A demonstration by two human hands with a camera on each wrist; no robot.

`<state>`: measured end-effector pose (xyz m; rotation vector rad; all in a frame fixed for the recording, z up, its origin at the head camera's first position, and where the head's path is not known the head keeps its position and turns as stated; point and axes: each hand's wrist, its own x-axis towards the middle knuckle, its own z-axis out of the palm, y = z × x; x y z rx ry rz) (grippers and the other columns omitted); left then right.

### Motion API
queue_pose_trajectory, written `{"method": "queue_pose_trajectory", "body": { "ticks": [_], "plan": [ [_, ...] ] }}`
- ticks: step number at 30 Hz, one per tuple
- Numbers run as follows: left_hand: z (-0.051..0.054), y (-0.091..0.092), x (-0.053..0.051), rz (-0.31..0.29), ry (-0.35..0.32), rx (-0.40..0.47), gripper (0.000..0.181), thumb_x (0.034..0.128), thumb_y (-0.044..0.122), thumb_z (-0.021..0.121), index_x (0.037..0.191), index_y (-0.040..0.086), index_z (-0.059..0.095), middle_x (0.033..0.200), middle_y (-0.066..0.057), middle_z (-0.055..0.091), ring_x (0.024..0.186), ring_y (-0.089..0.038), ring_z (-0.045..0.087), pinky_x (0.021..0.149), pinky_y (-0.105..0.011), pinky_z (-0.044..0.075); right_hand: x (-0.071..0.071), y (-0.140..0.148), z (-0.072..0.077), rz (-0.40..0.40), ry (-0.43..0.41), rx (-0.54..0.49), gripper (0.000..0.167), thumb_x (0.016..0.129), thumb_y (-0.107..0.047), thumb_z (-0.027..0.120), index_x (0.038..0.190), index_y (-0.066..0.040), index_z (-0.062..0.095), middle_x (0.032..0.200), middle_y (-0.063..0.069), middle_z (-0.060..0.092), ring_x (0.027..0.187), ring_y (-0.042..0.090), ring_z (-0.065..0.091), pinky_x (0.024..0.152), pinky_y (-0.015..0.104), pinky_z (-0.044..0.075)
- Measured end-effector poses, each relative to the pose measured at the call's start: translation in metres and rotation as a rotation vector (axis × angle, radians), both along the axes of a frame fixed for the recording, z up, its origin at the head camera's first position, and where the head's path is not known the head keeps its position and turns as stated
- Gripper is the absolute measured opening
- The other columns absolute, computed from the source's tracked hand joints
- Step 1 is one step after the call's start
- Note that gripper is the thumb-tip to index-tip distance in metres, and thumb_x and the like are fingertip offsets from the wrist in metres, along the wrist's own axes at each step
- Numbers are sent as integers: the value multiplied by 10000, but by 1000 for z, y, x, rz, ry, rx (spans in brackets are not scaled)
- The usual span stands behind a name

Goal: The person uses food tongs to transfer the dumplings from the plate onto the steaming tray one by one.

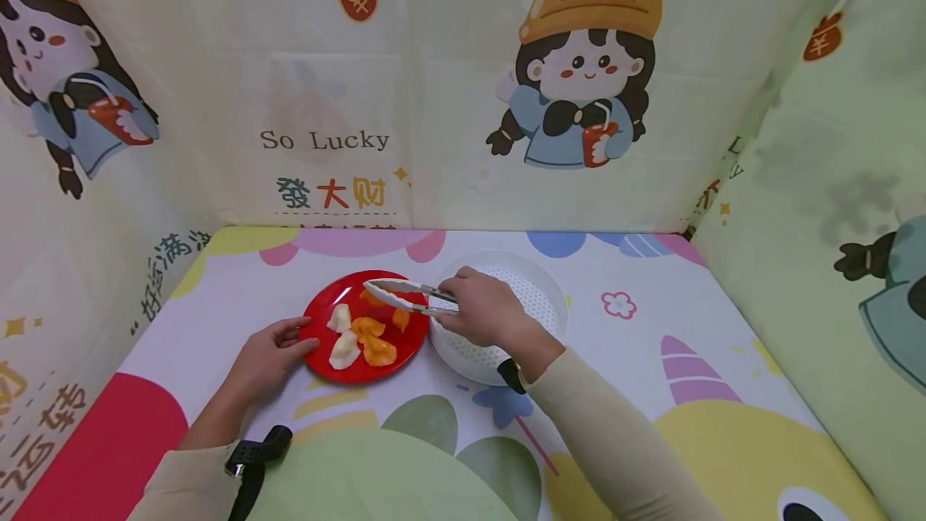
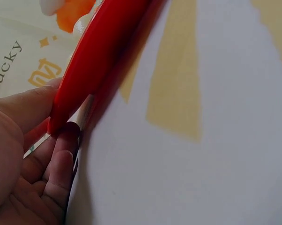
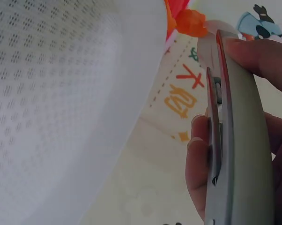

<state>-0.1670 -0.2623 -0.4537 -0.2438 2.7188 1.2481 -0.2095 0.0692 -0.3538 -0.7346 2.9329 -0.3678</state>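
A red plate (image 1: 333, 368) holds several orange and white pieces, among them an orange piece (image 1: 379, 351) and a white piece (image 1: 344, 350). My left hand (image 1: 264, 360) pinches the plate's left rim, thumb above and fingers beneath, as the left wrist view shows at the plate (image 2: 103, 51) and hand (image 2: 33, 145). My right hand (image 1: 488, 308) grips metal tongs (image 1: 427, 296), their tips over the plate's upper part. Whether the tips touch a piece cannot be told. In the right wrist view the hand (image 3: 202, 159) wraps round the tongs (image 3: 246, 140).
A white perforated basket (image 1: 538, 288) stands right of the plate, partly under my right hand, and fills the left of the right wrist view. The patterned tabletop (image 1: 564, 416) meets printed cloth walls (image 1: 448, 103) at the back and sides.
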Motion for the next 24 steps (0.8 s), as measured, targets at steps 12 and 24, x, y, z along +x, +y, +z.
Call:
{"method": "queue_pose_trajectory", "body": {
  "ticks": [12, 24],
  "plan": [
    [0, 1, 1, -3, 12, -5, 700, 936, 363, 708, 1468, -10, 449, 1372, -310, 492, 1224, -464, 469, 889, -450, 561, 3, 50, 14, -27, 100, -65, 430, 900, -339, 727, 1265, -115, 688, 1127, 68, 629, 936, 204, 586, 754, 359, 545],
    [-2, 0, 1, -20, 36, -11, 696, 935, 363, 709, 1459, -18, 456, 1352, -304, 509, 1203, -452, 490, 896, -455, 557, -2, 107, 4, -122, 113, -59, 468, 912, -333, 690, 1281, -46, 663, 1168, 147, 632, 987, 296, 597, 791, 466, 540]
  ]
}}
